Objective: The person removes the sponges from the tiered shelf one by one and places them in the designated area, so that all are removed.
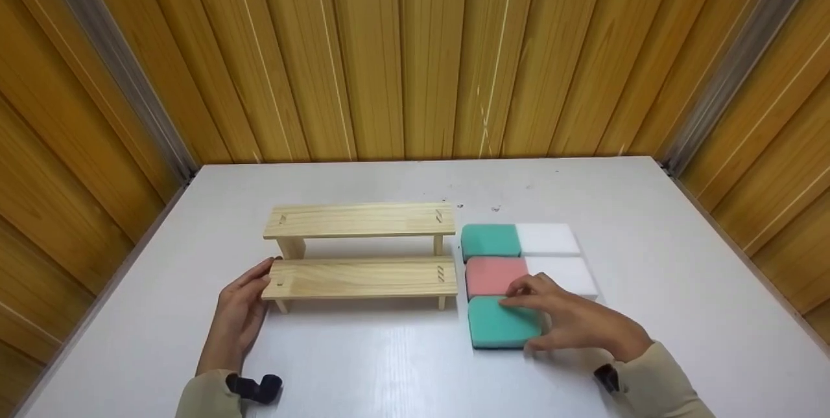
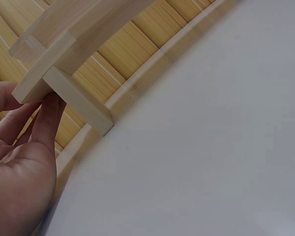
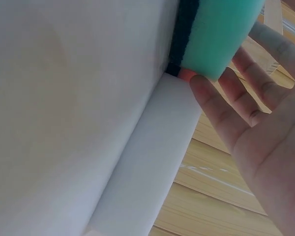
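Observation:
A two-tier wooden stand (image 1: 363, 278) of pale boards on short legs stands left of centre on the table. My left hand (image 1: 240, 311) grips the left end of its lower board; in the left wrist view, the fingers (image 2: 48, 118) meet the board beside a leg. To the right, my right hand (image 1: 570, 321) spans the nearest green sponge (image 1: 502, 324), fingers on its far edge and thumb at its near right corner. The sponge's dark scouring layer (image 3: 184, 34) shows in the right wrist view. Behind it lie a pink sponge (image 1: 496, 275) and another green sponge (image 1: 491, 240).
Two white sponge blocks (image 1: 550, 238) lie right of the coloured sponges, close against them. The white table (image 1: 363, 366) is bounded by yellow wood-patterned walls (image 1: 428, 55) at the back and sides. Small dark marks dot the tabletop behind the sponges.

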`<state>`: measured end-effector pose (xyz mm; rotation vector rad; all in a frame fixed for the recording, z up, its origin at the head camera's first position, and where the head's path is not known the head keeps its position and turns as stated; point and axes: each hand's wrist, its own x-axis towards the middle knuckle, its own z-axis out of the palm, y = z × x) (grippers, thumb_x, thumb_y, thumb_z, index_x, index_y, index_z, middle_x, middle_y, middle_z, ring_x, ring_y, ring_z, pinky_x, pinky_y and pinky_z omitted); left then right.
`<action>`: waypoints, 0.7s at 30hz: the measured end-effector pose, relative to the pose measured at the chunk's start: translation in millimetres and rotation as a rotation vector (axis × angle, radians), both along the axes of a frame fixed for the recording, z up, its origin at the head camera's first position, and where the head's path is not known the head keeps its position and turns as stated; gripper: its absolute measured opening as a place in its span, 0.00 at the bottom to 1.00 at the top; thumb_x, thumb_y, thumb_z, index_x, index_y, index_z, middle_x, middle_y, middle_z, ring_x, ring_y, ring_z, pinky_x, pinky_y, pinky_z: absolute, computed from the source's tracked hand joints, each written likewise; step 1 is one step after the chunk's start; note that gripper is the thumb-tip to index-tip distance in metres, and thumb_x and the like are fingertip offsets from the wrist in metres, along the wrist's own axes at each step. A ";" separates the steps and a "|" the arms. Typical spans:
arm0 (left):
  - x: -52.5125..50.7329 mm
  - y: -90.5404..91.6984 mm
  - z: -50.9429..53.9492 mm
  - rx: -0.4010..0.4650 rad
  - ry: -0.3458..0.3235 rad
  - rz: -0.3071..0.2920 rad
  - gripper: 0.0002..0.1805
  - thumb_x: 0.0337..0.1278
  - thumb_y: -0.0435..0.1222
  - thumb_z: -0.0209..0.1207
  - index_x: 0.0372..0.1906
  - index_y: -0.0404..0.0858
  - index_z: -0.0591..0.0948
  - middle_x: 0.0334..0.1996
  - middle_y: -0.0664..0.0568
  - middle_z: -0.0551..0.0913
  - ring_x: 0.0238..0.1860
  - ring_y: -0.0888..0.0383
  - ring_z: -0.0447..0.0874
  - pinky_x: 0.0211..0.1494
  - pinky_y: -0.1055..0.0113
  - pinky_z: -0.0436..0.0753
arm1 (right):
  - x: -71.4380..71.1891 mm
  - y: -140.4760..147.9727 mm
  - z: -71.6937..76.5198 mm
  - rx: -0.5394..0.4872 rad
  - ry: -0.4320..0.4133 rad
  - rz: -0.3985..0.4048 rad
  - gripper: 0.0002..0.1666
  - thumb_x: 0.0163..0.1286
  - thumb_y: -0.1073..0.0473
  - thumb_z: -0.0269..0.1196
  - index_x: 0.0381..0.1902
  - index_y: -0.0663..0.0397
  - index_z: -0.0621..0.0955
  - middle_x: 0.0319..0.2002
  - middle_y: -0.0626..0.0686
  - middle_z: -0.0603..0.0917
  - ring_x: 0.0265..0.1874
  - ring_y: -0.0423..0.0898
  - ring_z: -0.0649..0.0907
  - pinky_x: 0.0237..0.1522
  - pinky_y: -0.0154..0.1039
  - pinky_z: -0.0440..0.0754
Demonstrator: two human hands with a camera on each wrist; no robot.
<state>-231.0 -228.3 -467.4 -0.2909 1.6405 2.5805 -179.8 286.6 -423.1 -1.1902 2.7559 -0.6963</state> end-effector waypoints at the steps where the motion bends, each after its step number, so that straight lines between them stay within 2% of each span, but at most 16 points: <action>1: 0.3 -0.4 -0.4 0.001 -0.001 0.001 0.29 0.64 0.23 0.47 0.70 0.30 0.60 0.74 0.46 0.58 0.73 0.57 0.60 0.67 0.74 0.74 | 0.1 -0.3 0.2 0.002 -0.006 -0.004 0.36 0.51 0.54 0.74 0.61 0.48 0.78 0.57 0.46 0.71 0.55 0.41 0.68 0.58 0.36 0.78; 9: 0.1 -2.4 1.8 0.008 -0.004 0.016 0.28 0.63 0.24 0.50 0.69 0.32 0.64 0.71 0.47 0.62 0.67 0.62 0.69 0.67 0.74 0.74 | 0.5 -1.6 3.0 0.011 -0.013 -0.015 0.36 0.52 0.54 0.74 0.61 0.46 0.78 0.58 0.46 0.71 0.56 0.43 0.68 0.57 0.38 0.79; 14: -0.6 -2.3 3.5 0.035 -0.001 0.016 0.28 0.63 0.23 0.48 0.69 0.30 0.62 0.72 0.45 0.60 0.70 0.59 0.65 0.67 0.74 0.74 | 0.2 -0.4 4.7 -0.005 0.002 0.000 0.35 0.54 0.54 0.73 0.61 0.47 0.77 0.59 0.48 0.72 0.56 0.44 0.69 0.56 0.38 0.80; 21: -4.9 0.4 1.9 0.034 0.003 0.010 0.28 0.64 0.23 0.47 0.70 0.30 0.62 0.73 0.46 0.59 0.73 0.56 0.59 0.67 0.73 0.74 | -1.0 1.1 10.4 0.031 -0.032 -0.025 0.34 0.55 0.54 0.72 0.61 0.47 0.77 0.59 0.48 0.73 0.57 0.45 0.70 0.59 0.41 0.80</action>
